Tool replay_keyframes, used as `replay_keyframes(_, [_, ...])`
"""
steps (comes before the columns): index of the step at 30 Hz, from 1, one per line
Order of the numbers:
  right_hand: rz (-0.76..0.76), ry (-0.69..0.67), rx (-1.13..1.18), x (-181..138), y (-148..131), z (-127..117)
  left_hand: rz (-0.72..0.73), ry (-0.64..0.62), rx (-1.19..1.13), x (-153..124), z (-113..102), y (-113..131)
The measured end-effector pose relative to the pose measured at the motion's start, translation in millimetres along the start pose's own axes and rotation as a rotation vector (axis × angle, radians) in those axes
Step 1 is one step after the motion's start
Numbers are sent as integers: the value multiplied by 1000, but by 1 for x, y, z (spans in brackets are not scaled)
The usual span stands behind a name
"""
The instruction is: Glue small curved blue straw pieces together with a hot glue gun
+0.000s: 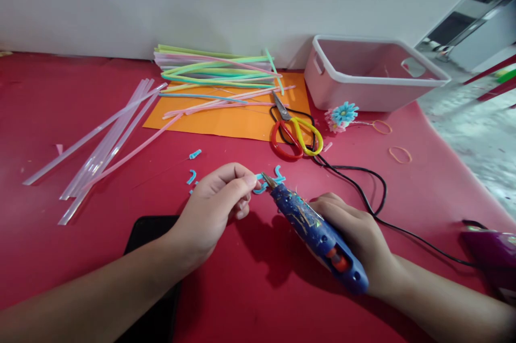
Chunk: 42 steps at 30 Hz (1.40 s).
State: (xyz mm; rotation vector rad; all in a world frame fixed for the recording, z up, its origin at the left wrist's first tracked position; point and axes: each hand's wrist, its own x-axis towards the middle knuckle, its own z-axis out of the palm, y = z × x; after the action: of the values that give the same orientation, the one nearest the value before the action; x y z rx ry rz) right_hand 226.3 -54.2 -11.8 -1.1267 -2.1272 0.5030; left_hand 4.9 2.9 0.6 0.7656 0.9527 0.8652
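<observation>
My left hand [221, 198] is closed in a pinch on a small light-blue pipe cleaner piece [259, 177]. Wrapped round a blue hot glue gun [310, 224], my right hand [355, 235] points its metal nozzle at that piece. Nozzle and piece appear to meet, though I cannot tell if they touch. Just behind the nozzle, more curled blue pipe cleaner bits [278, 175] lie on the red table [242, 289]. Other short blue pieces [191, 176] rest left of my left hand, one with a thin wire.
Scissors [288, 128] lie on orange card [226, 125] below bundled pipe cleaners [217, 66]. Clear glue sticks [108, 138] are left. A pink bin [363, 85], flower [344, 113], rubber bands [400, 155] and black cord [381, 192] are right. A dark flat object [149, 230] lies under my left forearm.
</observation>
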Motion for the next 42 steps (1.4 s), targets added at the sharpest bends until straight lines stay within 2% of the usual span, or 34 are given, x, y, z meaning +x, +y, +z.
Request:
replay_keyframes(18, [10, -2, 15, -2, 2, 1, 216, -62, 330, -4, -5, -4])
replay_keyframes(42, [17, -7, 52, -4, 3, 2, 248, -57, 411, -5, -2, -1])
